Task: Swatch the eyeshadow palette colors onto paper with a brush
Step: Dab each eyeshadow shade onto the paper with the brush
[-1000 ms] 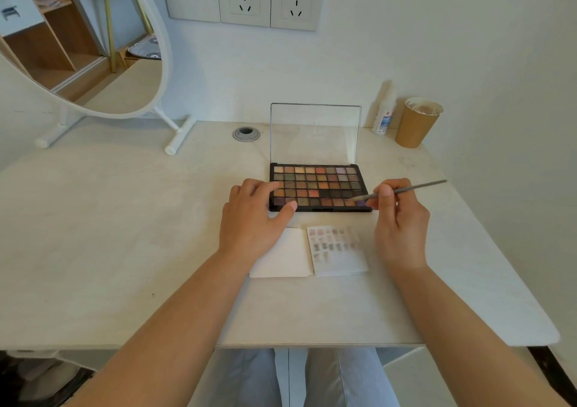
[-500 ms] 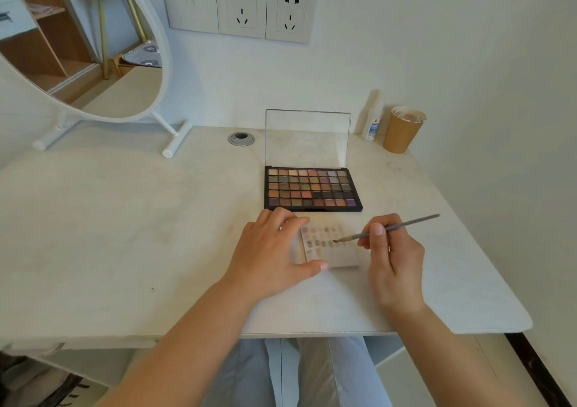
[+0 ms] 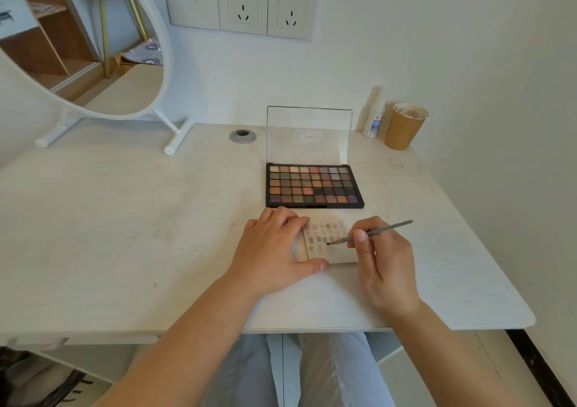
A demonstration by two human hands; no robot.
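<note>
Two hands work on the pale, smooth bench [image 3: 125, 235]. My left hand [image 3: 274, 253] lies on the white paper [image 3: 338, 252], fingers loose, grip released. My right hand [image 3: 382, 258] pinches the thin gray brush [image 3: 379, 232], its dark tip touching the paper among soft color spots. The flat black palette [image 3: 313, 185] of little squares sits just behind, clear lid standing up.

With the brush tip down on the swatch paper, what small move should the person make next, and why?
Probably a short stroke of the brush across a bare spot on the paper. The right hand pinches it with its tip at the edge of the swatch rows, blank paper lies below, and the left hand rests on the paper's left side, steadying it.
</note>
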